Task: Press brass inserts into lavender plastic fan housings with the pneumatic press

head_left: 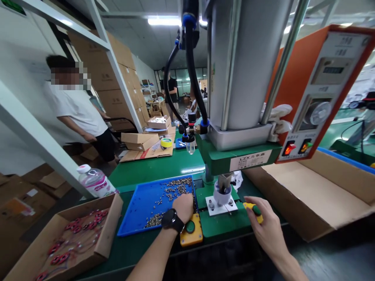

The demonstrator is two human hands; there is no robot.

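Observation:
My left hand [184, 207], wearing a black watch [172, 221], reaches over the right edge of a blue tray [137, 207]. Its fingers are curled down, and their tips are hidden among small metal parts [178, 189]. Close below it sits a yellow button box [191, 232] with a green button. My right hand [268, 226] is at a second yellow button box [254, 210], thumb and fingers apart around its green button; whether they press it I cannot tell. Between the hands, a round metal fixture [222, 194] stands on a white plate [215, 210] under the press head [225, 180].
The grey press cylinder [249, 70] and an orange control box [316, 89] rise ahead. A cardboard box [111, 230] with red wired parts and a bottle [95, 181] stand left. A large carton [316, 195] lies right. One person [79, 113] stands at left, another [172, 88] farther back.

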